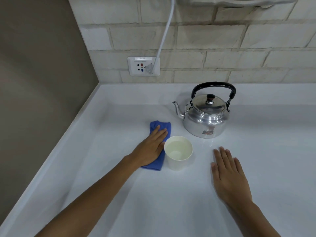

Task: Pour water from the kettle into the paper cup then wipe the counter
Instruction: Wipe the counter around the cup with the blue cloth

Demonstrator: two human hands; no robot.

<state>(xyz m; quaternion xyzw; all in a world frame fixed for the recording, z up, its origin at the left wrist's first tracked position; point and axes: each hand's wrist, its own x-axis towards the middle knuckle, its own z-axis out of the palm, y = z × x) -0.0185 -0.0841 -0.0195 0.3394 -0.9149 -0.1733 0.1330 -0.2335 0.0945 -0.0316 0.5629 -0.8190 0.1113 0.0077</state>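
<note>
The left hand (151,147) lies flat, palm down, fingers stretched forward and pressed on a folded blue cloth (158,144) on the white worktop (153,202); its grip is released, nothing clenched, the forearm reaching in from the lower left. Just beside the cloth, to its right, stands the paper cup (178,153), upright, with water in it. The right hand (228,175) rests flat and empty on the worktop, fingers together, pointing away. The metal kettle (206,113) sits upright behind the cup, spout to the left, handle raised, apart from both hands.
</note>
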